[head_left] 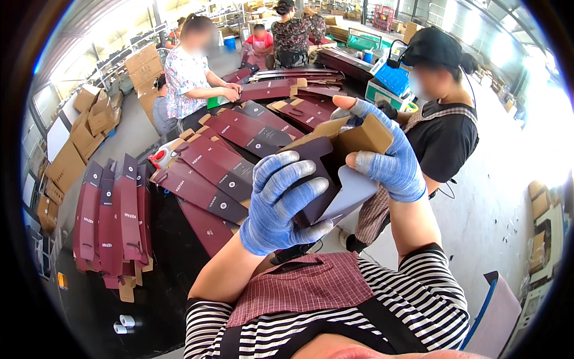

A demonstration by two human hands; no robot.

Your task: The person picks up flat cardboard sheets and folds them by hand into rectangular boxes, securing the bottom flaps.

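Observation:
Raised in front of my chest is a dark cardboard box [350,190] with its end flaps standing apart and brown board showing inside. My left hand [278,203], in a blue knit glove with bare fingertips, wraps round the box's left side. On the upper right, my right hand [391,155], gloved the same way, grips the box by a brown flap, its thumb at the opening's edge. The far side of the box is hidden from me.
Flat maroon cartons [215,158] overlap across the black table [173,299], and more cartons [116,218] lie at its left. Two small white rolls [124,324] sit near the front. A co-worker [445,113] stands close on the right; another person [188,78] works across the table.

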